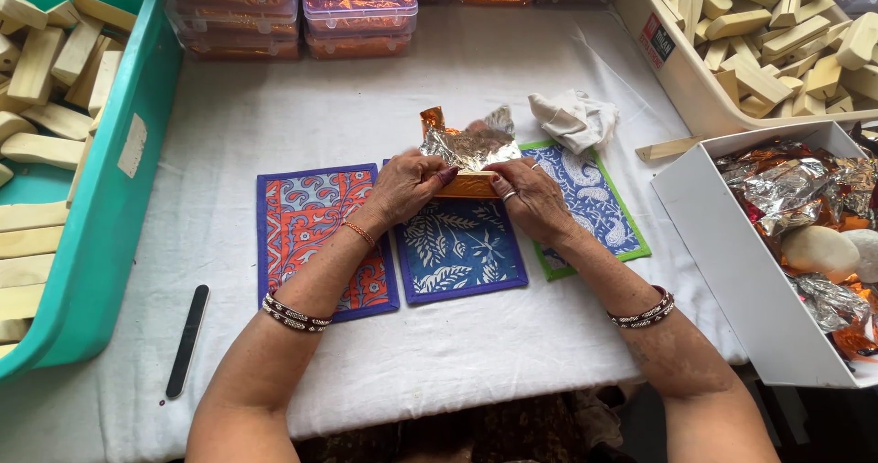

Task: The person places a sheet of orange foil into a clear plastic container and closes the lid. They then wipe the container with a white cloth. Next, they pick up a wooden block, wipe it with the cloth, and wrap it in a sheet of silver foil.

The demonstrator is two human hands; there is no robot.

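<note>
My left hand (407, 186) and my right hand (529, 195) together hold a small block wrapped in crinkled foil (469, 148), silver on one side and orange-gold on the other. The fingers of both hands pinch the foil over the block's gold-covered front edge (467, 186). The hands hover above a blue leaf-patterned cloth mat (462, 255) in the middle of the white tablecloth (274, 106). Both wrists wear beaded bangles.
A red-and-blue patterned mat (311, 225) lies left, a green-edged blue mat (594, 198) right. A teal tub (110, 207) of pale wooden blocks stands left, a white tub (677, 70) of blocks far right, a white box (722, 244) of foil scraps right. Clear lidded boxes (357, 15), a crumpled cloth (572, 116), a black file (187, 340).
</note>
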